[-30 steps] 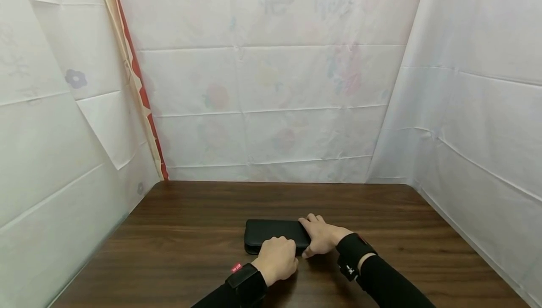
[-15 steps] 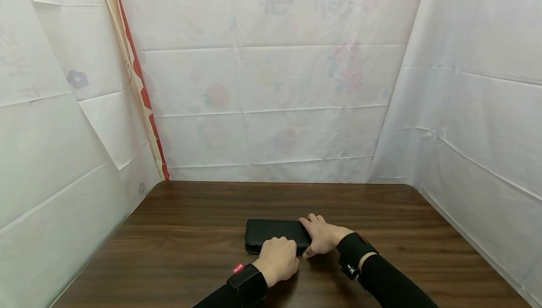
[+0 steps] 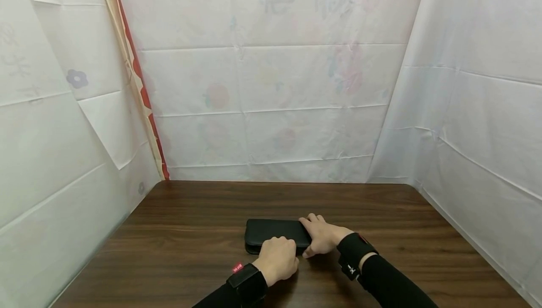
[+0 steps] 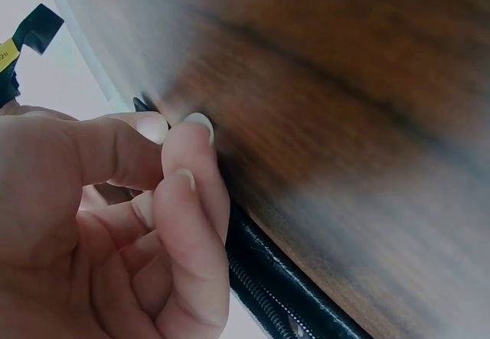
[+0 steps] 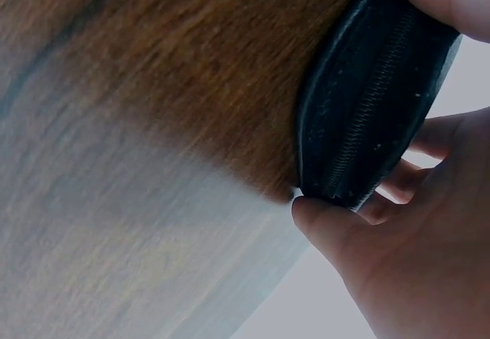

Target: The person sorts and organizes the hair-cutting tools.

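Observation:
A black zip-around wallet point(image 3: 271, 231) lies flat on the brown wooden table point(image 3: 190, 242). At its front edge my left hand point(image 3: 277, 260) has its fingers curled, thumb and fingertips pinching at the zipper. The fingers hide whatever small part they pinch. Metal zipper teeth point(image 4: 264, 297) run along the wallet's side below the fingers in the left wrist view. My right hand point(image 3: 322, 235) grips the wallet's right end, fingers over the far side and thumb at the near corner. In the right wrist view the zipper point(image 5: 367, 105) runs along this end, with the thumb point(image 5: 329, 224) against its lower corner.
White cloth sheets point(image 3: 271, 82) hang behind the table and along both sides. A beige and red strip point(image 3: 135, 73) runs down the back left corner. Black bands point(image 3: 355, 251) circle both wrists.

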A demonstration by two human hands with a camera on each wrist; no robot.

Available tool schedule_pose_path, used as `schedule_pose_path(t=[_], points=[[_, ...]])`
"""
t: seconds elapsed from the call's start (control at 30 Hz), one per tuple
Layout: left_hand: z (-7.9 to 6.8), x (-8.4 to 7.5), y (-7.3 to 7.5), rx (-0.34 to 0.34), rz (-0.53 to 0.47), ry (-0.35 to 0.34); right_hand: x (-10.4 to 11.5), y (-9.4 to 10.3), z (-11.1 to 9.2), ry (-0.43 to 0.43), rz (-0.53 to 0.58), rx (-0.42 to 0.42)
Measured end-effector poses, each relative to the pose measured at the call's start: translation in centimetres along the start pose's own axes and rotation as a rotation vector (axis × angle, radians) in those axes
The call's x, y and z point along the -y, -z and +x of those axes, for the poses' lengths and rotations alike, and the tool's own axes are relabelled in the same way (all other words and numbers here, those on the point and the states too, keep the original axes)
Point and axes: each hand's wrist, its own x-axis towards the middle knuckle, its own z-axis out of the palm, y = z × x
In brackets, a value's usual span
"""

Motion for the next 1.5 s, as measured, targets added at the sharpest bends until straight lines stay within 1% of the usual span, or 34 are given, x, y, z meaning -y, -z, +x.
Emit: schedule_pose_path(t=[0.23, 0.63, 0.83, 1.07, 1.5], points=[[0.20, 0.00, -0.12, 0.009, -0.010, 0.002, -0.11, 0.00, -0.02, -0.003, -0.002, 0.001], [0.18, 0.13, -0.27, -0.005, -0.042, 0.001, -0.23, 0.05, 0.01, -0.006, 0.003, 0.012], [0.21, 0.25, -0.23, 0.010, -0.048, 0.013, -0.18, 0.14, -0.02, -0.017, 0.019, 0.027], [0.18, 0.26, -0.18, 0.024, -0.035, 0.021, 0.04, 0.14, -0.10, -0.017, 0.014, 0.020], [0.13, 0.31, 0.00, 0.035, -0.041, 0.041, 0.32, 0.24, -0.12, -0.023, 0.011, 0.017]])
